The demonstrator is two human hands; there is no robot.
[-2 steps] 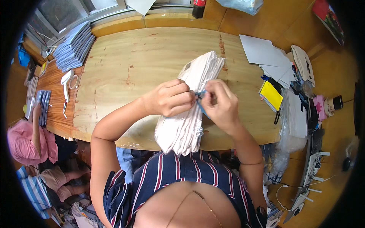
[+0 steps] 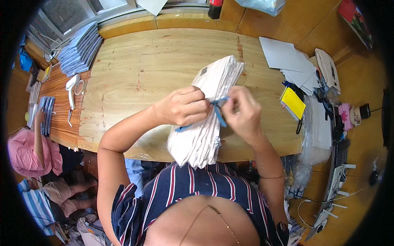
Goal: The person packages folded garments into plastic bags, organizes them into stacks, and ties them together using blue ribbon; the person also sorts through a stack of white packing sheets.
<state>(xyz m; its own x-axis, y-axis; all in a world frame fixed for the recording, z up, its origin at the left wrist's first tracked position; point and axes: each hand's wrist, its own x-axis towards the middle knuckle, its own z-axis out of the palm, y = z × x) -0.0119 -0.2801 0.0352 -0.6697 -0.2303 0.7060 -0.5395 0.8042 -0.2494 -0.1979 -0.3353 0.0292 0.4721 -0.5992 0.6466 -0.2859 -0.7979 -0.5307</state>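
A stack of pale, flat packets in clear plastic (image 2: 196,143), perhaps folded garments, lies aslant on the table before me. Around its middle runs a blue cloth strip (image 2: 218,115), knotted on top, with one end hanging on the right side. My left hand (image 2: 186,105) is closed over the stack, pinching the strip just left of the knot. To the right of the knot, my right hand (image 2: 243,111) has thumb and fingers closed on the strip's other part, which is drawn taut. The right fingertips are somewhat blurred.
The wooden table (image 2: 135,69) spreads around the stack. Blue packets (image 2: 80,51) are piled at far left, near a white handheld scanner (image 2: 72,88). Papers (image 2: 283,55) and a yellow pad (image 2: 293,102) lie at right. A person in pink (image 2: 30,151) works at left.
My right hand has moved slightly right, away from the knot, stretching the blue strip. More of the knot and the hanging end now shows. My left hand has hardly moved.
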